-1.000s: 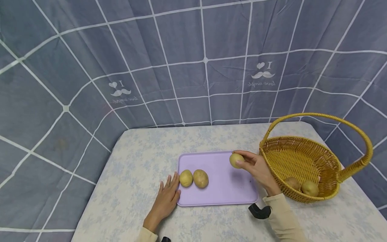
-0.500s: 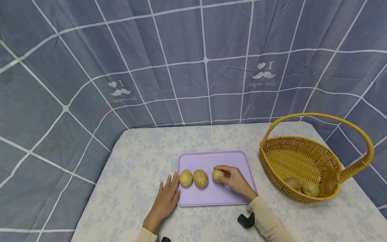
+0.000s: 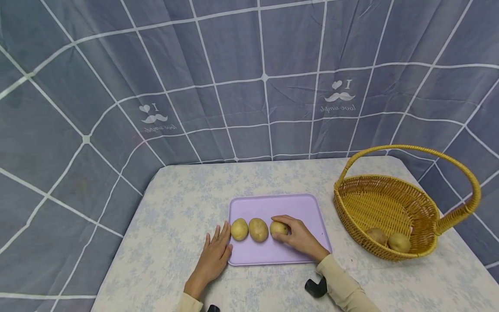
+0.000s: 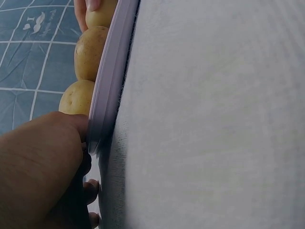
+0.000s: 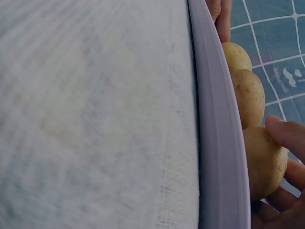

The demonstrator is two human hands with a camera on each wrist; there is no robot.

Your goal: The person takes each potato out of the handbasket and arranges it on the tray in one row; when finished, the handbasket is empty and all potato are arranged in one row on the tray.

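Note:
Three potatoes lie in a row on the lilac tray [image 3: 296, 208]: a left one [image 3: 239, 229], a middle one [image 3: 258, 230] and a right one [image 3: 278, 228]. My right hand [image 3: 298, 236] holds the right potato, thumb in front and fingers behind; in the right wrist view the thumb rests on that potato [image 5: 262, 162]. Flat at the tray's left edge lies my left hand [image 3: 213, 258], its fingers straight and fingertips by the rim. The left wrist view shows this hand [image 4: 43, 162] against the tray's rim [image 4: 105, 90], close to the left potato [image 4: 77, 98].
A yellow wicker basket [image 3: 374, 203] with a tall handle stands right of the tray, with two potatoes [image 3: 399, 242] at its near side. A floral cloth [image 3: 187, 195] covers the table, and a blue-grey checked curtain [image 3: 234, 104] hangs behind and at the sides.
My right hand has carried its potato left from above the tray's right part and down beside the middle potato. The left hand has stayed put.

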